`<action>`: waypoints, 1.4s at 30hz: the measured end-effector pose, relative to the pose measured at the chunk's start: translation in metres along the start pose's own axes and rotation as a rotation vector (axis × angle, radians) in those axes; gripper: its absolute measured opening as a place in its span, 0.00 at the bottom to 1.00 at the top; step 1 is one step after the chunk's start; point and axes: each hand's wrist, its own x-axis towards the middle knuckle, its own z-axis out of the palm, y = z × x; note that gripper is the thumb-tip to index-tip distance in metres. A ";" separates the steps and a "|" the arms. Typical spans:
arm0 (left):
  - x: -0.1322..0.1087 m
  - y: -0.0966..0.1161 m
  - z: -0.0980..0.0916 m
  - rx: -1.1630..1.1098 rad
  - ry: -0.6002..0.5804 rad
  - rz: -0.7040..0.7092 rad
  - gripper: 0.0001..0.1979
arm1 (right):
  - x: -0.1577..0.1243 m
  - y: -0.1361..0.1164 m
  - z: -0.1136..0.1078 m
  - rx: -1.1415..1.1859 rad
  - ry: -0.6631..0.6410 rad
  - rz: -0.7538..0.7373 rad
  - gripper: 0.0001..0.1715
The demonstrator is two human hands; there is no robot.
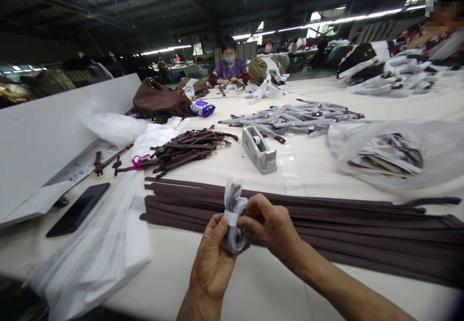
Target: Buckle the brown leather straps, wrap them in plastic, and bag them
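On the wide cream table (261,282) we hold a small plastic-sleeved grey strap bundle (234,210) upright, both grips closed on it: left hand (213,258) below, right hand (271,226) beside, over long dark-brown straps (344,224).

Two bare hands and forearms, seen from the wearer's own head.
The left hand (212,258) and the right hand (271,226) are uncovered, and both forearms are bare of sleeves as far as the view's bottom edge. The fingers (218,228) are slim, with creased knuckles. Tendons and veins ridge the backs of the hands. The right forearm shows at greater length than the left and looks lean.
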 end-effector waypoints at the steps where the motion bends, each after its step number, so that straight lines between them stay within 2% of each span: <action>1: 0.000 0.001 0.000 -0.003 0.006 -0.024 0.17 | -0.001 0.000 -0.002 -0.112 0.029 -0.079 0.09; 5: -0.001 0.002 0.004 0.012 -0.017 -0.092 0.16 | -0.001 -0.005 -0.019 -0.469 -0.007 -0.476 0.13; 8: -0.002 0.001 0.011 0.052 -0.050 -0.071 0.14 | -0.001 -0.009 -0.030 -0.492 -0.070 -0.592 0.13; 11: -0.001 -0.003 0.019 0.089 -0.078 -0.001 0.13 | -0.003 -0.008 -0.030 -0.285 0.041 -0.433 0.09; 16: 0.003 -0.009 0.029 0.075 -0.149 0.048 0.11 | 0.001 -0.007 -0.011 0.062 0.296 -0.071 0.07; 18: 0.006 -0.007 0.030 0.063 -0.106 0.055 0.13 | 0.005 -0.009 -0.006 0.140 0.382 -0.011 0.08; 22: 0.010 0.004 0.029 0.050 -0.001 0.101 0.18 | 0.002 -0.016 -0.010 0.154 0.518 -0.002 0.03; 24: 0.011 0.006 0.029 0.099 -0.013 0.145 0.16 | -0.005 -0.021 -0.015 0.202 0.484 0.048 0.06; 26: 0.010 0.002 0.031 0.168 -0.065 0.206 0.14 | -0.011 -0.026 -0.018 0.307 0.370 0.126 0.09; 30: 0.004 -0.013 0.034 0.313 -0.121 0.342 0.15 | -0.014 -0.035 -0.017 0.685 0.181 0.296 0.16; 33: 0.003 -0.016 0.035 0.384 -0.130 0.362 0.17 | -0.011 -0.035 -0.013 0.977 0.097 0.306 0.18; 36: 0.009 -0.018 0.038 0.455 -0.125 0.387 0.19 | -0.008 -0.030 -0.008 1.106 0.046 0.300 0.19; 39: 0.011 -0.037 0.044 0.568 -0.111 0.403 0.21 | -0.016 -0.024 -0.018 1.073 0.080 0.325 0.21; 41: 0.008 -0.057 0.047 0.645 -0.148 0.391 0.22 | -0.030 -0.018 -0.042 0.966 0.190 0.314 0.21; 42: 0.008 -0.067 0.047 0.672 -0.187 0.396 0.24 | -0.040 -0.015 -0.062 0.861 0.267 0.284 0.21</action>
